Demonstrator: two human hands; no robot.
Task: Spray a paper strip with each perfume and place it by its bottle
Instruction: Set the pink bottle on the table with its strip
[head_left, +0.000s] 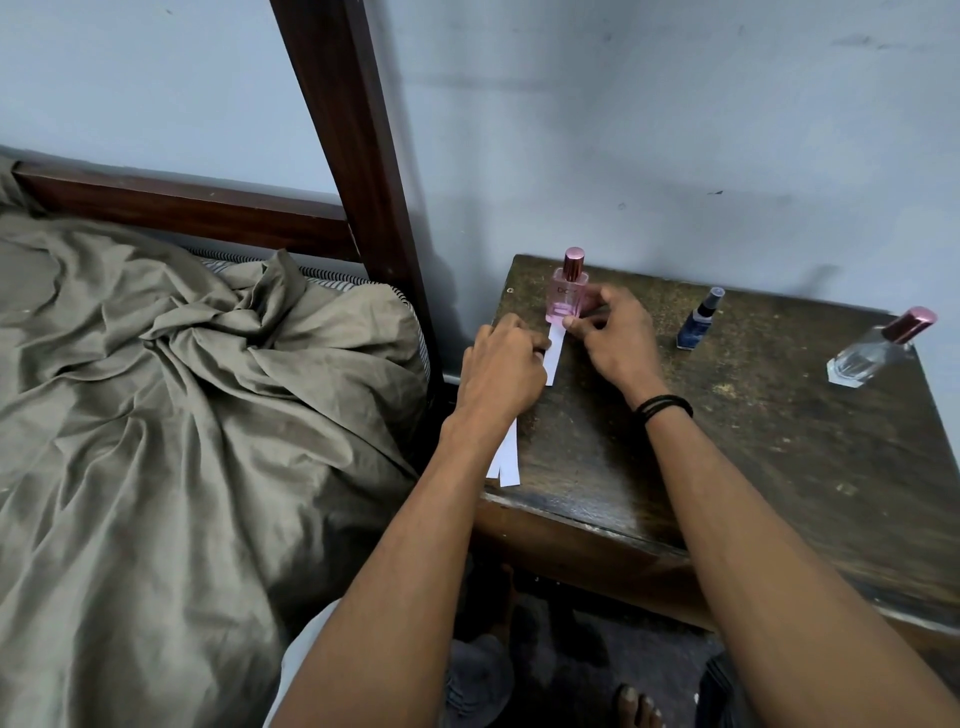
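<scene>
**Bare forearms reach to a paper strip (554, 358) below the pink bottle (566, 293)**

Head view. Closest in, the left forearm (395, 571) and the right forearm (779, 545) stretch forward over the near edge of a dark, worn tabletop (753, 457). A bare foot (636, 706) shows on the floor between them.

The left hand (506, 369) has its fingers curled, and their tips hold the left edge of the paper strip. The right hand (610, 338), just across from it, has its fingers bent. Its thumb and a fingertip pinch the strip's far end, while a forefinger touches the right side of the pink bottle. Black wristbands (665, 405) circle that wrist.

The strip lies flat between the two hands, running from the bottle's base back toward the person. The pink bottle stands upright just beyond both hands, capped, and touches the strip's far end.

Beside the right hand, on its outer side, stands a small blue spray bottle (698, 322). A clear bottle (878, 348) with a rose cap is farther out that way, well apart from the hand.

Spare strips (506, 462) lie under the left wrist, at the tabletop's near left corner.

Out past the left hand are a bed (182, 364) with a rumpled olive sheet and a dark wooden bedpost (353, 130).
</scene>
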